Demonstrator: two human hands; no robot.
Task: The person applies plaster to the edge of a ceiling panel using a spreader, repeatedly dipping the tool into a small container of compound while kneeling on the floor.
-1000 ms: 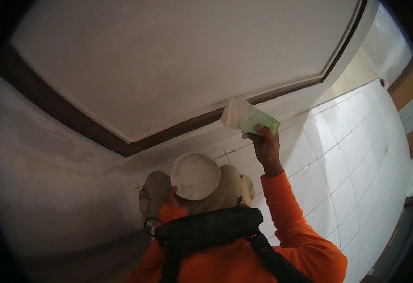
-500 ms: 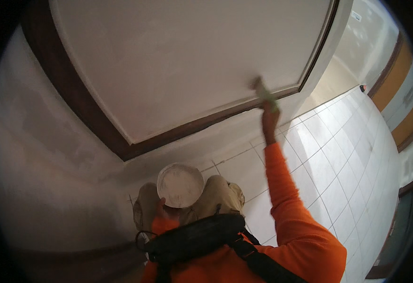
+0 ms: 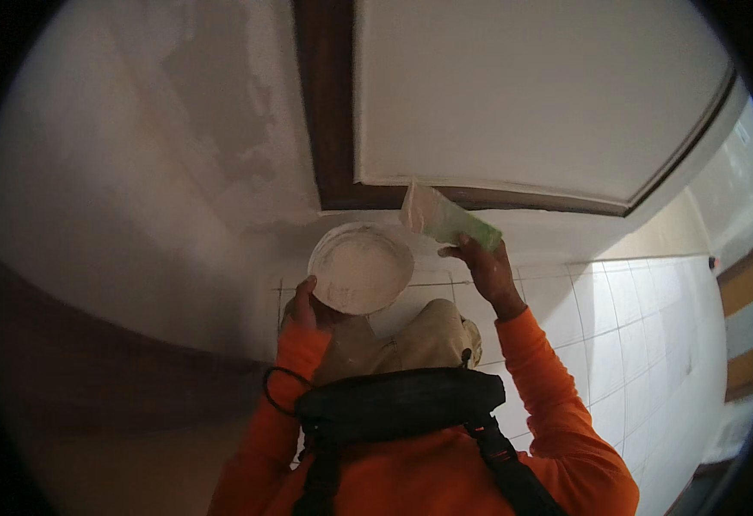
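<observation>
My left hand (image 3: 305, 308) grips the lower left rim of a round white bowl (image 3: 402, 287), its thumb over the edge and the other fingers hidden beneath. Pale filler (image 3: 361, 267) coats the inside of the bowl, which is held above my knees. Just right of the bowl, my right hand (image 3: 487, 268) is closed round the green end of a flat, wide putty scraper (image 3: 435, 212). The scraper's broad end is smeared with pale filler and points up and left, apart from the bowl, in front of the brown door trim.
A white panel (image 3: 531, 95) framed by dark brown trim (image 3: 329, 103) stands ahead. Patchy plastered wall (image 3: 135, 172) lies to the left. White floor tiles (image 3: 617, 327) stretch right. A black pouch (image 3: 402, 404) is strapped across my front, above khaki trousers (image 3: 428, 340).
My right hand has drawn the scraper back from the panel's lower right, down beside the bowl. The view has turned left. My left hand still holds the bowl, now raised a little.
</observation>
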